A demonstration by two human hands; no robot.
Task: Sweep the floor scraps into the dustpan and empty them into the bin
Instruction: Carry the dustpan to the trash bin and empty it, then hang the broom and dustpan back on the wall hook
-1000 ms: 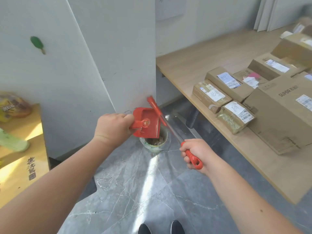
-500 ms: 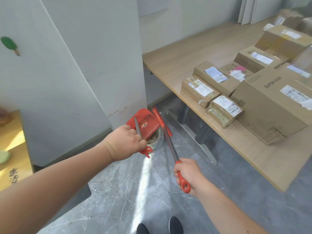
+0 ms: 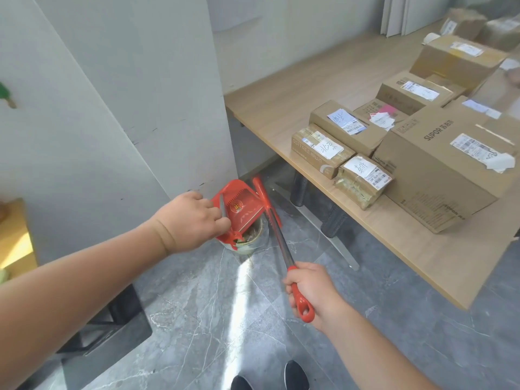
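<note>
Tilting over a small round bin (image 3: 251,240), a red dustpan (image 3: 242,208) hangs with its open mouth turned down toward the scraps (image 3: 249,235) heaped inside. The bin stands on the grey marbled floor (image 3: 197,305), at the foot of the white wall corner (image 3: 180,108) and just beside the near left corner of the tabletop (image 3: 281,108). The left hand (image 3: 191,220) is closed around the dustpan's thin metal handle (image 3: 222,205), fingers wrapped tight, knuckles up. Just to the right of the dustpan, a broom (image 3: 274,220) with a red head and a silver shaft slants down toward the bin; its red head touches the dustpan's right side. The right hand (image 3: 312,291) is curled shut on the broom's red grip, whose looped end sticks out below the fist. Cardboard boxes (image 3: 439,170) with white labels crowd the right half of the tabletop, several touching. A yellow wooden shelf (image 3: 17,237) shows at the left edge. Two dark shoe tips (image 3: 270,378) stand on the floor at the bottom.
</note>
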